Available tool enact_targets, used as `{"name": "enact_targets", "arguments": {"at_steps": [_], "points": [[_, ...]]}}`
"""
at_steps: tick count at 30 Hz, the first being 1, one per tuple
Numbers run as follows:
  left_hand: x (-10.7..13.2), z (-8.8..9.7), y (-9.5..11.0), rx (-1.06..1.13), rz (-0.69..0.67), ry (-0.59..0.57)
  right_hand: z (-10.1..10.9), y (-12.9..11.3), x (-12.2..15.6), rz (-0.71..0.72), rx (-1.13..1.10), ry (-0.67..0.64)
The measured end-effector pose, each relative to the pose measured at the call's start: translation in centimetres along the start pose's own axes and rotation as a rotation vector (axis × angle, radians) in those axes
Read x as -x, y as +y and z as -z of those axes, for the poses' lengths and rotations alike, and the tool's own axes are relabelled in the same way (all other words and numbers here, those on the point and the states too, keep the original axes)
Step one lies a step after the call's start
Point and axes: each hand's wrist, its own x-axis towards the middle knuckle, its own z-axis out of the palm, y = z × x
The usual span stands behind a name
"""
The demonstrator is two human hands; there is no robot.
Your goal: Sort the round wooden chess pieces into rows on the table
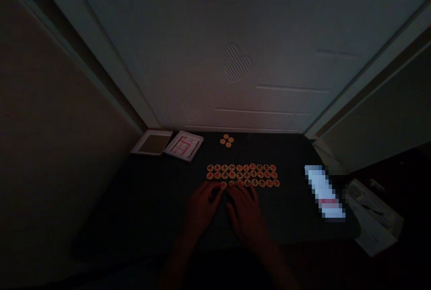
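Three rows of round Chinese chess pieces, marked in red or black, lie face up on a dark table. My left hand is at the left end of the nearest row, thumb and index finger closed on a red-marked chess piece. Beside it, my right hand lies palm down with its fingers stretched out. Its fingertips touch pieces in that same nearest row and partly cover them.
Several blank-looking discs lie near the white door panel. A box lid and an open box are at the back left. A bright pixelated rectangle lies right, with a white box beyond the table edge.
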Motion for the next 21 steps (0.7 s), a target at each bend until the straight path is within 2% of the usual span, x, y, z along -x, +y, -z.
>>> {"name": "enact_targets", "arguments": {"at_steps": [7,14,17,21], "points": [[0.0,-0.2,-0.1,0.005,-0.002,-0.009,0.0,0.1,-0.1,0.007,-0.035,0.031],[0.0,-0.2,-0.3,-0.012,-0.028,-0.009,0.4,1.1,0.2,0.004,-0.121,0.213],[0.0,0.0,-0.3,0.007,-0.028,-0.004,1.9,2.9,-2.6,-0.023,-0.126,0.262],[0.1,0.4,-0.2,0.061,0.008,0.021,4.4,5.1,-10.2,-0.004,-0.076,0.215]]}}
